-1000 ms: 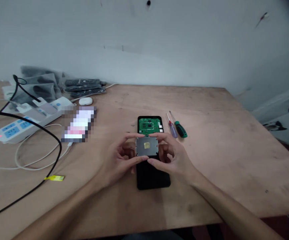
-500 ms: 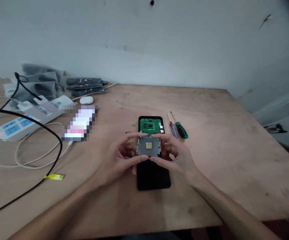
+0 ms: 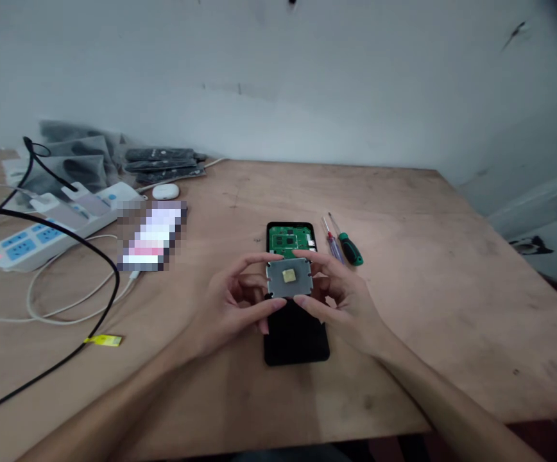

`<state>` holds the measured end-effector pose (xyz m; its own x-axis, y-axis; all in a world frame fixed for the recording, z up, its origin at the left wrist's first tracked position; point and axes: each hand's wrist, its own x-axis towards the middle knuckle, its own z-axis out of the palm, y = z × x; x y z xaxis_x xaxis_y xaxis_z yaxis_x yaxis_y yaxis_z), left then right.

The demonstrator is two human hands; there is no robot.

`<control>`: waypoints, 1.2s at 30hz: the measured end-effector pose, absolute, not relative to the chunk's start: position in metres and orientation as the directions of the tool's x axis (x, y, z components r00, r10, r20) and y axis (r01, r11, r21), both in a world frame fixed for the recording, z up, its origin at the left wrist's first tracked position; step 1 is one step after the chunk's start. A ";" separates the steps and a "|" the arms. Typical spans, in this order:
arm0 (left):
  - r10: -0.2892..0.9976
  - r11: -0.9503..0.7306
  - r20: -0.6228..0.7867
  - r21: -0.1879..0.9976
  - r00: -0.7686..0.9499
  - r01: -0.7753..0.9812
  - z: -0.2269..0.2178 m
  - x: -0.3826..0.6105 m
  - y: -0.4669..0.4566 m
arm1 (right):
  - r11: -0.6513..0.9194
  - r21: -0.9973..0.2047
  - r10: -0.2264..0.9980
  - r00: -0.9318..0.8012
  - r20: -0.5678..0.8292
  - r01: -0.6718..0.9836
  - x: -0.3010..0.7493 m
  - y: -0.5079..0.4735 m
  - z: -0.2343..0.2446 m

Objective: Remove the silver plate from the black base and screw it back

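Observation:
Between both hands is a square grey metal plate (image 3: 302, 282) with notched edges and a pale yellow pad (image 3: 289, 275) in its middle. My left hand (image 3: 233, 298) pinches its left side with thumb and fingers, and my right hand (image 3: 341, 295) grips the right side the same way. Beyond the plate, a green circuit board (image 3: 283, 239) sits in an open black case (image 3: 291, 225). Below the hands lies a flat black piece (image 3: 298, 337), partly covered by plate and fingers. How it joins the case is hidden.
Right of the case lie a green-handled screwdriver (image 3: 351, 250) and a clear-handled screwdriver (image 3: 334, 245). To the left are a phone (image 3: 156, 234), a white earbud case (image 3: 165, 191), a power strip (image 3: 18, 247), a black cable (image 3: 110, 308) and bagged items (image 3: 163, 163) by the wall.
The metal plate has turned slightly and shifted a little up and right in my hands. My right hand's thumb has moved slightly right along the lower edge.

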<state>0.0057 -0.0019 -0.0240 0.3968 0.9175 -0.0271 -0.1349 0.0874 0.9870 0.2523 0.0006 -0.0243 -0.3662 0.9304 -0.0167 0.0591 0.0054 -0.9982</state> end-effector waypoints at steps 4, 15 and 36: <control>0.926 0.083 -0.025 0.987 0.376 -0.139 -0.024 0.006 -0.001 | 0.018 -0.998 0.922 -0.387 -0.004 0.053 0.253 0.002 -0.025; 0.922 0.087 -0.036 0.990 0.386 -0.114 -0.024 0.008 -0.002 | 0.098 -0.989 0.925 -0.376 0.050 0.111 0.251 0.004 -0.031; 0.920 0.031 -0.033 0.999 0.390 0.012 -0.031 0.005 -0.005 | 0.626 -0.672 0.774 -0.413 0.479 0.396 0.252 0.008 -0.034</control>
